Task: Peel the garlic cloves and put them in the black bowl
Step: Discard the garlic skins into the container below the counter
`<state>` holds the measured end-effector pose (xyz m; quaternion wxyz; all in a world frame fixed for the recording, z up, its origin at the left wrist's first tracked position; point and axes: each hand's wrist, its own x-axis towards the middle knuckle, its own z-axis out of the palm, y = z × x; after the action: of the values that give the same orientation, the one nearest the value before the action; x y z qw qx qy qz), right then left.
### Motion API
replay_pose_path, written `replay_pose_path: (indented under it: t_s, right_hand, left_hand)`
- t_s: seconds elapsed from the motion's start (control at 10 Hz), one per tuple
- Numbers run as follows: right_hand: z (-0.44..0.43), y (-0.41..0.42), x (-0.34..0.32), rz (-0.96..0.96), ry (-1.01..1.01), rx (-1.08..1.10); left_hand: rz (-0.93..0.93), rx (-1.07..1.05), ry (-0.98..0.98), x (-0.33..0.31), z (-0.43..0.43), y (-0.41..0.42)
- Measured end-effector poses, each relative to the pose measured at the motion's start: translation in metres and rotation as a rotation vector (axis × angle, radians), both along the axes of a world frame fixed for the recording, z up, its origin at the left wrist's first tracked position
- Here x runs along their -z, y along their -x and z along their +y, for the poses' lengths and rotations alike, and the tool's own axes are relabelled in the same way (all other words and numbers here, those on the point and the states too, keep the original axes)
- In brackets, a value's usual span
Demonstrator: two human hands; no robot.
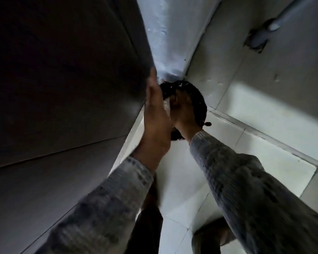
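My left hand (154,110) is held flat with straight fingers over a black round container (198,101) standing on the floor in a corner. Whether it is a bowl or a bin is unclear. My right hand (184,110) is above the container too, its fingers curled against my left palm around some pale scraps (167,105). The picture is blurred, so I cannot tell skins from cloves. White flecks (180,84) lie on the container's far edge. No whole garlic clove is in view.
A dark cabinet front (62,88) fills the left side, close to my left hand. Pale floor tiles (246,116) spread to the right. A grey pipe (275,24) enters the surface at the upper right. My legs (149,226) show at the bottom.
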<state>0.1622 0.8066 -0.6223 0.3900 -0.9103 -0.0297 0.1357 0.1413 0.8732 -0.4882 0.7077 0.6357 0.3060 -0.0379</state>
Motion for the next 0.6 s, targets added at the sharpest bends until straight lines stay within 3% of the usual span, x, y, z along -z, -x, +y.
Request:
replay_pose_path:
  t_s: [0.1,0.2,0.3,0.4,0.5,0.6]
  right_hand:
    - [0.017,-0.003,-0.070,0.146,-0.411,0.024]
    - [0.008,0.005,-0.074,0.102,-0.226,0.000]
    - [-0.025,0.016,-0.056,0.224,0.070,0.007]
    - [-0.042,0.013,-0.062,0.289,0.115,0.003]
    - [-0.055,0.023,-0.140,0.113,-0.022,-0.051]
    - [-0.069,0.039,-0.195,0.042,0.009,-0.068]
  left_hand:
    - [-0.116,0.295,-0.493,0.072,0.023,0.005]
    - [-0.025,0.376,-0.408,0.051,0.027,-0.006]
    - [-0.121,0.497,-0.250,-0.002,0.022,-0.001]
    - [-0.150,0.503,-0.390,-0.007,0.035,0.021]
    - [0.019,0.483,-0.541,-0.023,0.052,0.040]
    - [0.006,0.674,-0.742,-0.058,0.049,0.053]
